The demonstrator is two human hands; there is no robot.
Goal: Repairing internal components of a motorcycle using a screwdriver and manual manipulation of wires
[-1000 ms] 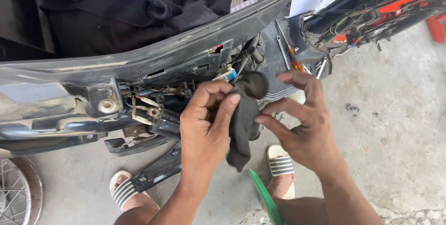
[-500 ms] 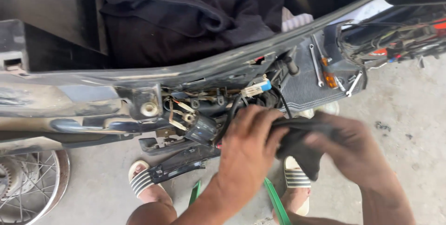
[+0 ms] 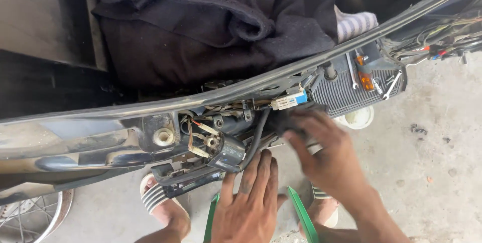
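A stripped motorcycle frame (image 3: 90, 137) runs across the view from the lower left to the upper right, its long dark rail curving over the exposed wiring and parts. Above the rail, filling the upper middle, lies a heap of black cloth (image 3: 211, 27), with a bit of striped fabric (image 3: 356, 22) showing at its right end. Under everything is a grey concrete floor (image 3: 437, 172). At the frame's right end hangs a black ribbed mat (image 3: 341, 97) carrying a wrench and other small tools along its far edge. A spoked wheel (image 3: 25, 220) shows in the bottom left corner.

The right hand (image 3: 334, 157) reaches up under the rail near the middle of the frame, its fingers curled around a dark rubbery piece (image 3: 283, 122) that sits just below a white and blue connector (image 3: 288, 101); the blur makes it hard to say how firmly they grip, but they do seem closed on it. The left hand (image 3: 248, 208) is lower, fingers straight and together, lying flat with the fingertips touching a black hose (image 3: 256, 137) and the black cylindrical part (image 3: 226, 152) it runs down to. It grips nothing.

Two striped sandals (image 3: 158, 200) stand on the floor beneath the frame, and two green strips (image 3: 301, 213) slant beside the left wrist.
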